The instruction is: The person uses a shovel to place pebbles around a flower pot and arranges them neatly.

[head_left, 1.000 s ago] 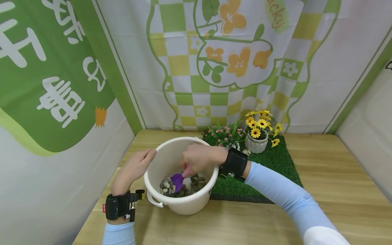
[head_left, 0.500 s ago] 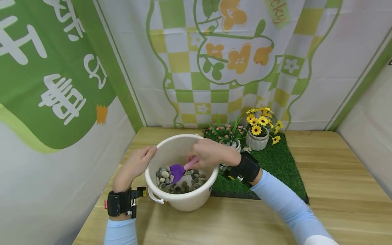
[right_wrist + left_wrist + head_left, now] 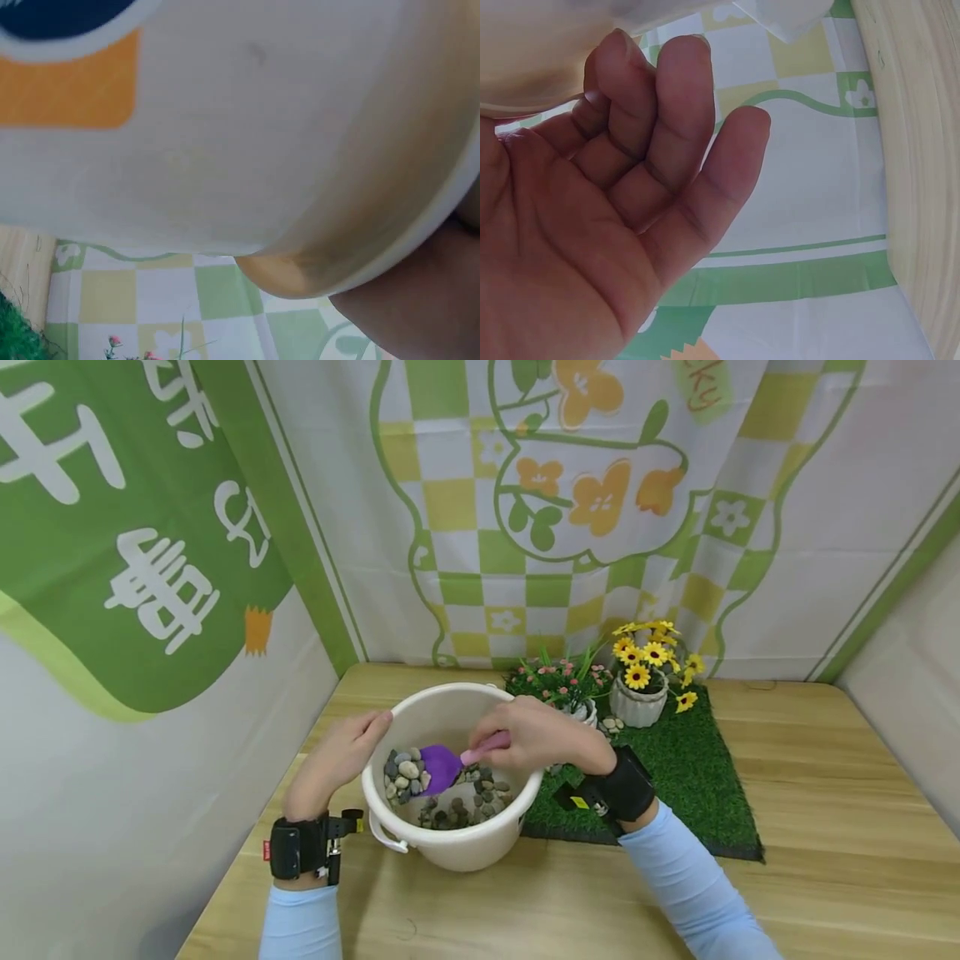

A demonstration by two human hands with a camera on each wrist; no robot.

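My left hand (image 3: pixel 336 762) holds the rim of a cream-white bucket (image 3: pixel 468 852) at its left side, thumb at the rim. In the left wrist view its fingers (image 3: pixel 727 165) are bent beside the bucket's outer wall (image 3: pixel 547 45). Inside the bucket, my right hand (image 3: pixel 536 737) grips the pink handle of a toy shovel (image 3: pixel 441 768) with a purple blade. Grey and tan pebbles (image 3: pixel 405 772) lie bunched at the blade's left end, and more pebbles (image 3: pixel 480 802) are spread over the bottom. The right wrist view is mostly bucket wall (image 3: pixel 225 150), hiding the shovel.
Right of the bucket, an artificial grass mat (image 3: pixel 697 785) bears a pot of yellow flowers (image 3: pixel 639 703) and a pink-flowered plant (image 3: pixel 566 681). A few pebbles (image 3: pixel 612 725) sit between them. The wooden table (image 3: pixel 825 793) meets a printed cloth backdrop (image 3: pixel 457 460) behind. A white bail handle (image 3: pixel 386 835) hangs at the bucket's left.
My right hand has moved right within the bucket, and the shovel's handle has swung lower toward the right. The blade lies flatter beside the pebbles. My left hand stays at the rim.
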